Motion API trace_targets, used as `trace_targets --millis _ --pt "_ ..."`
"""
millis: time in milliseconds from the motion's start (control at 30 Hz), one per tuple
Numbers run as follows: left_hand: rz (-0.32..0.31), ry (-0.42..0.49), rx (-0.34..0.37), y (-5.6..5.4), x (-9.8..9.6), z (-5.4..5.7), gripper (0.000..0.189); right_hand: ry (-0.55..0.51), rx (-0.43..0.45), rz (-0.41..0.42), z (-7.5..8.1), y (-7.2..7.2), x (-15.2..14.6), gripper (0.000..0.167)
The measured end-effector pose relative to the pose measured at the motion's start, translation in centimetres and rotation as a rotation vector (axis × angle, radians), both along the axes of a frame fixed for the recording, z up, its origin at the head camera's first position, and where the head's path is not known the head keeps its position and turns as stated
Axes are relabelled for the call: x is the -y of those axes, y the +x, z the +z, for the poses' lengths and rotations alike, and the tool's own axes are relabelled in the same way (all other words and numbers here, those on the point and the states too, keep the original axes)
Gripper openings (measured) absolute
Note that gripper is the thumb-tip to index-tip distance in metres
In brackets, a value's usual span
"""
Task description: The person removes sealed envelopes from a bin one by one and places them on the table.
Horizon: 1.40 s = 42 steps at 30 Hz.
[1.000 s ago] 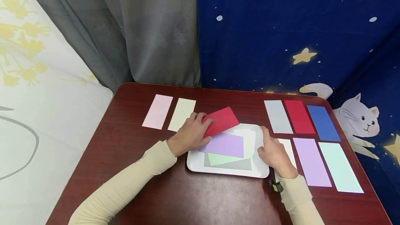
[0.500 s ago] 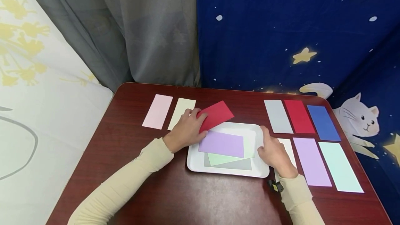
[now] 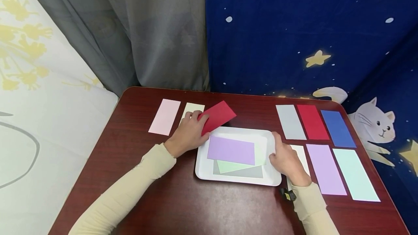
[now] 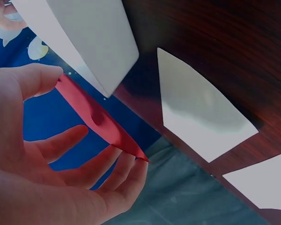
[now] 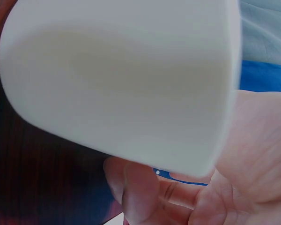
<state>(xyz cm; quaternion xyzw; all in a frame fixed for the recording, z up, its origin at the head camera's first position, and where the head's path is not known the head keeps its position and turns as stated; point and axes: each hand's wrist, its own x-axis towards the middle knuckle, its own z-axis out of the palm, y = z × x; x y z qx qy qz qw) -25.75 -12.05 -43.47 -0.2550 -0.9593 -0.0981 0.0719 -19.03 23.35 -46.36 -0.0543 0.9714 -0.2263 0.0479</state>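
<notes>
My left hand (image 3: pixel 187 133) holds a red card (image 3: pixel 219 115) beyond the left back corner of the white tray (image 3: pixel 202 171). In the left wrist view the red card (image 4: pixel 96 112) is pinched between the thumb and the other fingertips, seen nearly edge-on and slightly bowed. A cream card (image 3: pixel 196 107) lies partly hidden behind this hand. Inside the tray, a lilac card (image 3: pixel 231 150) overlaps a pale green card (image 3: pixel 226 168) and a grey card (image 3: pixel 254 172). My right hand (image 3: pixel 289 160) grips the tray's right side; the right wrist view shows fingers curled at the tray (image 5: pixel 122 117) edge.
On the dark red wooden table (image 3: pixel 183 206), a pink card (image 3: pixel 164 117) lies at the back left. Two rows on the right include grey (image 3: pixel 291 122), red (image 3: pixel 313 122), blue (image 3: pixel 338 128), lilac (image 3: pixel 326 169) and mint (image 3: pixel 356 175) cards. Curtains hang behind the table.
My left hand has carried the red card left and back, from over the tray's back left part towards the cream card. More of the lilac card shows. The right hand and tray stay put.
</notes>
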Motion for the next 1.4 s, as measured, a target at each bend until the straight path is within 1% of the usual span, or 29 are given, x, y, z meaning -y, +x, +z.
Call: trace_targets --millis 200,367,567,800,933,1233,1400 --pt "0.043 0.023 0.001 -0.3 0.8 -0.1 0.059 0.001 0.004 0.0 0.1 0.0 0.0 0.076" --pt "0.074 0.02 -0.009 -0.5 1.5 -0.3 0.058 0.0 0.009 -0.003 0.1 0.1 0.0 0.076" --pt "0.112 0.036 0.018 -0.8 2.4 -0.4 0.058 -0.003 0.006 -0.003 0.1 0.1 0.0 0.076" --pt "0.155 0.052 0.017 -1.3 3.6 -0.8 0.057 -0.005 0.005 -0.001 0.2 0.1 0.1 0.076" --pt "0.186 0.052 0.036 -1.5 4.4 -1.0 0.057 -0.003 0.003 -0.001 0.2 0.2 0.1 0.075" --pt "0.26 0.058 0.071 -2.4 6.5 -1.9 0.058 -0.01 -0.003 -0.003 0.1 0.3 0.0 0.075" --pt "0.299 0.06 0.09 -2.8 7.5 -2.1 0.059 -0.011 -0.004 -0.001 0.1 0.2 0.0 0.075"
